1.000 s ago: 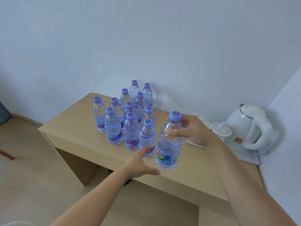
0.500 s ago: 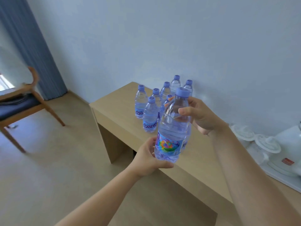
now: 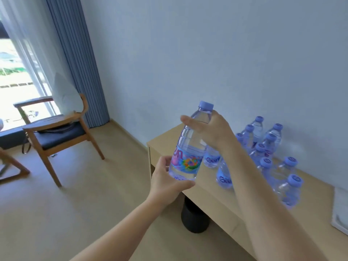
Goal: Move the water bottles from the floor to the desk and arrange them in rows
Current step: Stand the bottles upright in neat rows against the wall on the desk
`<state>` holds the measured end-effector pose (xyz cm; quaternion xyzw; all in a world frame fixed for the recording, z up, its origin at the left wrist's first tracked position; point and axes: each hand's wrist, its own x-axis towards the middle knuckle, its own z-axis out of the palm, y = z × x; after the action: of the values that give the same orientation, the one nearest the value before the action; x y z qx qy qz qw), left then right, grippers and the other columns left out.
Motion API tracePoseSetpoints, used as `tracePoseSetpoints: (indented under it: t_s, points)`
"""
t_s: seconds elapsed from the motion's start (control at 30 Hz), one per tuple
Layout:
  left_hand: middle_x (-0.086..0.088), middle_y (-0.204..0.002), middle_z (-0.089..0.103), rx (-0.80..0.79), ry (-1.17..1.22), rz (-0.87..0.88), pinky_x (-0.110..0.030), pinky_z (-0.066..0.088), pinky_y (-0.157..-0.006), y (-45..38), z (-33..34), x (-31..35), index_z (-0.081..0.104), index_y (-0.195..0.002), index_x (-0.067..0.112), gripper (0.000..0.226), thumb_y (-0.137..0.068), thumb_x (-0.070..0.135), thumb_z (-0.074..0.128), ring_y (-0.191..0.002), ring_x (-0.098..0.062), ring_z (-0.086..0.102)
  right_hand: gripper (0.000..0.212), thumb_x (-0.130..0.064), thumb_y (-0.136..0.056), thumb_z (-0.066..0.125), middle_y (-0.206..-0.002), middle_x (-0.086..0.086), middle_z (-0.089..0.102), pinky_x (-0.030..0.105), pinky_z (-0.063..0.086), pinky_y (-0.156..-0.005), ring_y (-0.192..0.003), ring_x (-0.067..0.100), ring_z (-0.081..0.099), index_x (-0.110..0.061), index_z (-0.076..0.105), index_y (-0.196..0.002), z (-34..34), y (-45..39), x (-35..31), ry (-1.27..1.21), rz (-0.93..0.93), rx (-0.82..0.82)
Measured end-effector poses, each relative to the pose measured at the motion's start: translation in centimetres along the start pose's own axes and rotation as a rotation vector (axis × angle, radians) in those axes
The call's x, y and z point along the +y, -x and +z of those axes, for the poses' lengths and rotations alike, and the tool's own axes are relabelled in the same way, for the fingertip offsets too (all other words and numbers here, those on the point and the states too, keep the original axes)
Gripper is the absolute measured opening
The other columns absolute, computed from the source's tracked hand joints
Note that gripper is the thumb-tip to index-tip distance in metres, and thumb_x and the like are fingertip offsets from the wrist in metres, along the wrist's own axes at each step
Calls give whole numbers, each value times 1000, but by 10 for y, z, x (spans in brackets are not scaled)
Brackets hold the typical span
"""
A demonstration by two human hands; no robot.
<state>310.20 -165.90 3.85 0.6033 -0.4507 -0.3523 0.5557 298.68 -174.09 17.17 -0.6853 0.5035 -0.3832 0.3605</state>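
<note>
A clear water bottle (image 3: 190,146) with a purple cap and a colourful label is held tilted in the air, left of the desk's near-left corner. My right hand (image 3: 214,129) grips its upper part just under the cap. My left hand (image 3: 167,182) cups its base from below, fingers curled round it. Several more purple-capped bottles (image 3: 263,149) stand in rows on the light wooden desk (image 3: 216,194); my right forearm hides part of them.
A black round bin (image 3: 194,217) stands on the floor under the desk. A wooden armchair (image 3: 56,132) with a dark seat and a white cushion stands at the left by the blue curtain (image 3: 75,59). A white tray edge (image 3: 340,210) shows at the far right.
The view has swung left, bringing the chair and window into sight. The bottle came up off the desk and moved left, and my left hand took hold of its base.
</note>
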Motion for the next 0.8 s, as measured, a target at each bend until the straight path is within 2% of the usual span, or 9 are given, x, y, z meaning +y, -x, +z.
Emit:
tracePoseSetpoints:
  t_s: [0.07,0.17,0.23,0.4,0.53,0.6,0.67,0.7,0.8]
  points:
    - [19,-92,60,73,-34,8,-20,52,-70,-17,-18,-5,48,-90,47,66,-36,32,83,-81,6,60,74,-62,-67,69,-107,-3,61,32,47,-82,-101,19,59,-15,48,-120,31,-12,-9,114,87,53]
    - [18,-102,52,131,-83,12,-29,54,-78,-40,-42,-14,45,-95,45,67,-41,32,82,-92,2,56,91,-68,-68,65,-116,4,55,34,42,-83,-111,26,54,-6,35,-128,65,-30,-16,291,146,61]
    - [19,-103,50,138,-107,16,-32,54,-81,-53,-53,-21,44,-95,44,66,-43,30,82,-96,-3,55,86,-65,-71,64,-117,6,56,34,41,-81,-109,28,55,-5,36,-126,80,-42,-17,298,160,65]
    - [21,-105,46,138,-103,-26,-36,54,-84,-83,-63,-31,44,-101,38,69,-44,28,82,-101,-7,55,61,-53,-75,67,-97,0,53,31,37,-71,-94,26,56,-9,44,-110,106,-70,-11,229,128,129]
    - [25,-108,42,93,-93,-4,-33,52,-88,-113,-58,-32,41,-104,42,73,-47,27,82,-108,-7,51,56,-51,-73,67,-100,0,58,32,39,-73,-92,25,55,-11,49,-108,110,-98,0,225,88,225]
    - [25,-111,44,32,-77,9,-24,50,-87,-133,-57,-29,39,-104,47,74,-46,32,84,-110,-5,50,55,-51,-72,68,-99,-3,58,31,39,-73,-92,22,54,-14,51,-109,105,-118,5,184,64,232]
    - [20,-117,50,-71,-37,-23,-12,45,-82,-159,-61,-26,42,-112,42,81,-42,38,83,-111,2,49,51,-48,-70,70,-94,-9,55,28,35,-71,-87,18,52,-18,52,-106,100,-139,8,152,27,213]
    - [17,-120,53,-142,-8,-49,-11,43,-83,-174,-65,-23,43,-117,39,87,-40,40,83,-112,4,49,48,-47,-69,72,-91,-11,54,28,35,-71,-86,16,52,-21,53,-104,97,-151,9,138,15,208]
    - [7,-130,53,-432,86,-131,-32,44,-100,-224,-81,-12,32,-137,32,110,-41,34,85,-123,-6,48,44,-43,-65,76,-90,-8,61,35,46,-75,-88,19,58,-20,56,-97,89,-183,12,50,2,200]
